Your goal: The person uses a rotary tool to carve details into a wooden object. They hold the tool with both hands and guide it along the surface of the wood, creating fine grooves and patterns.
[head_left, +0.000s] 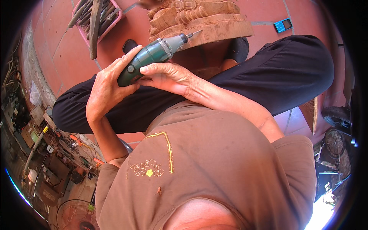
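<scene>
Rotary tool [153, 57] gripped between both hands (bit toward wood carving [199, 19]).

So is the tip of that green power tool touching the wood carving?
Cannot tell. In the head view the green rotary tool, gripped by both hands, points its bit at the wood carving; they overlap, showing neither contact nor gap.
</scene>
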Demonstrator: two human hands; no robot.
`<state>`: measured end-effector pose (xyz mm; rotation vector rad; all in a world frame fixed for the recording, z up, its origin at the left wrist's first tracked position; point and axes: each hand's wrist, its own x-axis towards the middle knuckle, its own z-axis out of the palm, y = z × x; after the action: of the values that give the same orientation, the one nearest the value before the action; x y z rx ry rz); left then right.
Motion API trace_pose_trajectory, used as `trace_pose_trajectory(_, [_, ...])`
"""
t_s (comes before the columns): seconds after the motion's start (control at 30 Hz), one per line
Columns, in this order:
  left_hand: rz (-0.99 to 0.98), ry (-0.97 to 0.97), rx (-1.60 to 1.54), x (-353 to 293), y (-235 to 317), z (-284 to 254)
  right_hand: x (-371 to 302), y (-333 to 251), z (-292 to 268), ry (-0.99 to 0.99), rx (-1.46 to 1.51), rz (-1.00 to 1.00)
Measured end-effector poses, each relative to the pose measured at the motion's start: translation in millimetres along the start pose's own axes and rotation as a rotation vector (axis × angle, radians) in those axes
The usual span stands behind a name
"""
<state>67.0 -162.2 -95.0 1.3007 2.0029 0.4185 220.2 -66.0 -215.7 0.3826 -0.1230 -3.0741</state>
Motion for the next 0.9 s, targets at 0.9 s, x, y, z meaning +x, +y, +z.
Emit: trace_pose_trajectory(0.9, [-0.024, 0.019, -0.01, -2.2, 1.8, 1.6, 2.1, -2.1, -0.5, -0.026, -0.006, -0.009])
